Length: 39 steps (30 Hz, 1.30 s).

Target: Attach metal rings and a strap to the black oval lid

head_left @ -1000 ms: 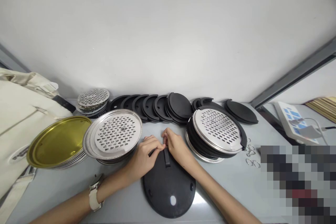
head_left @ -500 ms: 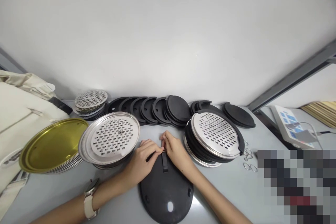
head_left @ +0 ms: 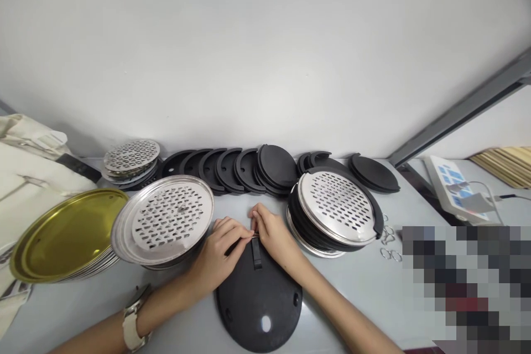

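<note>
A black round lid-like disc (head_left: 260, 307) lies on the table in front of me, a short black strap (head_left: 257, 254) at its far edge. Beyond the strap, my left hand (head_left: 226, 249) is closed, thumb and forefinger pinching one side of a small metal ring (head_left: 255, 236). My right hand (head_left: 271, 232) pinches the ring's other side, fingers bent over it. Most of the ring is hidden by fingertips. Several loose metal rings (head_left: 388, 240) lie on the table to the right.
Perforated metal grater plates top a stack with a silver tray (head_left: 120, 238) at left and a black stack (head_left: 336, 207) at right. A gold tray (head_left: 70, 235) sits far left. Black discs (head_left: 280, 168) line the wall. A white-and-blue box (head_left: 450, 185) stands right.
The view has shifted slightly, moving the things a little left and up in the picture. Both hands keep their pinch at the strap's end, with hardly any change.
</note>
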Motion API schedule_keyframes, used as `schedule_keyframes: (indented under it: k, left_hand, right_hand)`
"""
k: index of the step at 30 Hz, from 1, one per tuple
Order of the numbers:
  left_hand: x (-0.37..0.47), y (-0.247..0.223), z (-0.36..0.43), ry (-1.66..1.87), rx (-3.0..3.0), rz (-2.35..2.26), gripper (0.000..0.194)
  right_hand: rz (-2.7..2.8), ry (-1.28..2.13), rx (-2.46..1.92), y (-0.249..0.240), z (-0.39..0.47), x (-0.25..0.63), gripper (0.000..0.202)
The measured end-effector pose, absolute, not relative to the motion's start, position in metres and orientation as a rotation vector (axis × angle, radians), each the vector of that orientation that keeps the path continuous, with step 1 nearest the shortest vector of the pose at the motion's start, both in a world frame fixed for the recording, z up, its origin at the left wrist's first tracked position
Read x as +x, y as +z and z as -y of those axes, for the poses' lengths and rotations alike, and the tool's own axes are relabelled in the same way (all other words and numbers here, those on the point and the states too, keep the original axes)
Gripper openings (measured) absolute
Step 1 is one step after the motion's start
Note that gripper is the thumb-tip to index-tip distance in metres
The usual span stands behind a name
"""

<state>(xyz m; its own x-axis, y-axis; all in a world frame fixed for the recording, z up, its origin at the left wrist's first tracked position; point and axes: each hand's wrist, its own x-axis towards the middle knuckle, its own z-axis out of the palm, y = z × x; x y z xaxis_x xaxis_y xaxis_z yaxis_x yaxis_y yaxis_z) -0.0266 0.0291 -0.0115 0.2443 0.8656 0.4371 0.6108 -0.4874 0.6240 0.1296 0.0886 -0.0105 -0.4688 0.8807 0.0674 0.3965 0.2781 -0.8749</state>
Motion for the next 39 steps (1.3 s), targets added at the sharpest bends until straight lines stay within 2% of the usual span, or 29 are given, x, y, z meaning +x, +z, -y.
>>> schedule_keyframes:
  k: [10, 20, 39]
  left_hand:
    - [-0.0279, -0.0108, -0.0282, 1.068, 2.252, -1.384, 0.013]
    - [-0.0283, -0.0088, -0.031, 1.252, 2.334, -1.306, 0.016]
    - [-0.0299, -0.0124, -0.0278, 1.224, 2.4, -1.26, 0.018]
  right_hand:
    - [2.016, 1.117, -1.143, -0.0084, -0.0882, 0.1296, 0.02]
    - [2.019, 1.076, -1.136, -0.0069, -0.0867, 0.1296, 0.019]
    - [2.042, 1.007, -1.194, -0.0035, -0.0857, 0.1283, 0.02]
